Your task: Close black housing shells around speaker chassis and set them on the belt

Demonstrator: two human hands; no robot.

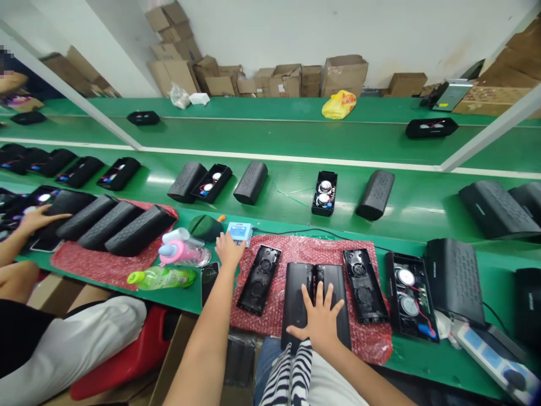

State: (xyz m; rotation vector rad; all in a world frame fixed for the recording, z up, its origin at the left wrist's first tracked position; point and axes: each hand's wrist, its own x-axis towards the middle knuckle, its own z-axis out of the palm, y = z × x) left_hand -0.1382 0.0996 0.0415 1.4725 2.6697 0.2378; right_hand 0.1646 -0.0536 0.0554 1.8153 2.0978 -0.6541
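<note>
My left hand [230, 250] reaches to a small light-blue box [240, 230] at the back edge of the red bubble wrap [308, 246]. Its fingertips are at the box's front side; whether they grip it is hard to tell. My right hand [319, 317] lies with fingers spread on two black casings [298, 293] placed side by side in front of me. An open black shell [260, 279] rests left of them, and another open shell [366, 286] rests to the right. Farther right is a casing with two round speakers [412, 296].
Bottles [163, 278], a phone [209, 282] and a green pouch [205, 227] lie to the left. Beyond them another person's hand [38, 220] touches black casings. More casings stand on the green line [287, 169] ahead. A power strip [494, 355] is at the right.
</note>
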